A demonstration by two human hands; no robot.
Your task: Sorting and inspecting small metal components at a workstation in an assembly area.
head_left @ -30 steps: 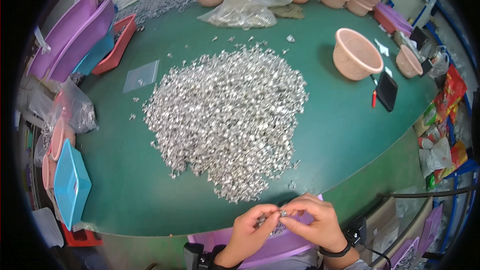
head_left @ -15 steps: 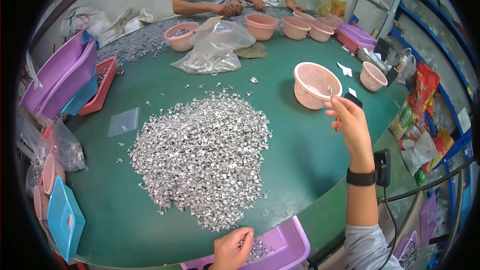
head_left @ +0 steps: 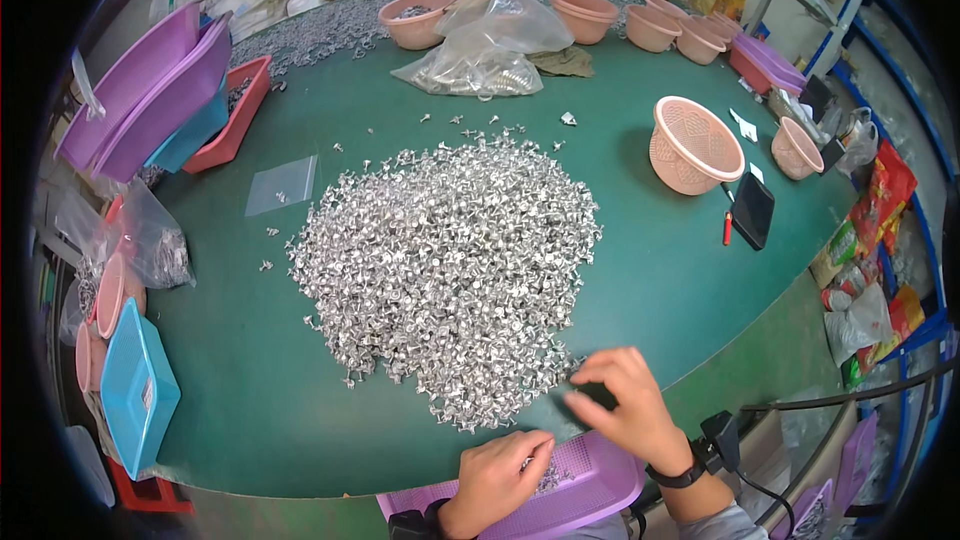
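A wide heap of small silvery metal fittings (head_left: 450, 270) lies loose on the green table (head_left: 230, 360). Over the purple basket (head_left: 600, 485) at the table's near edge, my left hand (head_left: 495, 480) is closed, with its thumb and forefinger together. Whatever it may hold is hidden by the fingers. More metal pieces lie in that basket, partly behind this hand. My right hand (head_left: 632, 412) reaches in beside the heap's near right edge. Its thumb and curved fingers are apart, with nothing plainly between them; the fingertips are slightly blurred.
A pink woven basket (head_left: 690, 155) stands far right, near a black tray-like object (head_left: 752, 210) and a red-handled tool (head_left: 728, 228). Clear plastic bags (head_left: 490, 50) and pink bowls (head_left: 585, 15) sit farther back. Purple and blue tubs (head_left: 150, 100) line the left. Two people work across the table.
My right hand has come from beside the pink basket down to the heap's near right edge, and its fingers have spread. The left stays closed by the purple basket. The view has shifted.
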